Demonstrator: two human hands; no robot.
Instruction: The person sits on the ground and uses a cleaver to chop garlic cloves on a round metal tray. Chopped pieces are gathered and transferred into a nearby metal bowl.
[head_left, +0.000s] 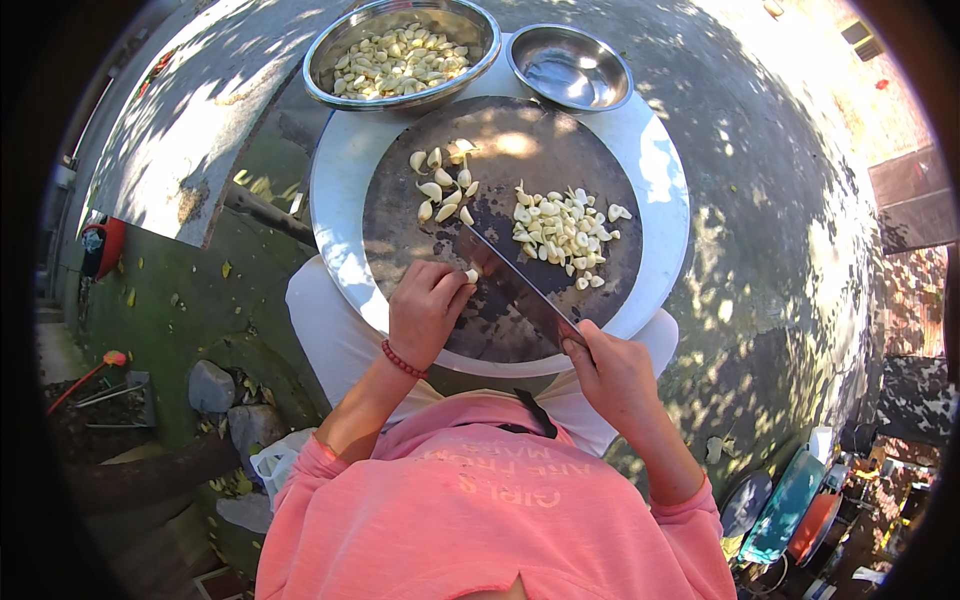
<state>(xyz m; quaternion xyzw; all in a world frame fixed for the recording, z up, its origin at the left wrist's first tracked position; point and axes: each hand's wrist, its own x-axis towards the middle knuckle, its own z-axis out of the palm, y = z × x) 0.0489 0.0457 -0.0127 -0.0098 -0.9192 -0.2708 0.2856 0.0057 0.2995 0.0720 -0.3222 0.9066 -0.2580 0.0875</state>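
Observation:
My left hand (426, 306) pinches a garlic clove (472, 276) against the round dark cutting board (420, 251), close to a cleaver blade. In my right hand (611, 367) is the handle end of the cleaver (521, 289), whose wide blade slants up and left across the board. Several whole peeled garlic cloves (442, 178) lie loosely at the board's upper left. To the right of the blade sits a pile of cut garlic pieces (564, 229). The cleaver's handle is mostly hidden by my fingers.
The board rests on a round white table (664, 217) over my knees. At its far edge stand a large steel bowl (319, 79) of peeled cloves and a smaller steel bowl (570, 66). A pale slab (187, 150) lies off to the left; stones (211, 386) sit lower left.

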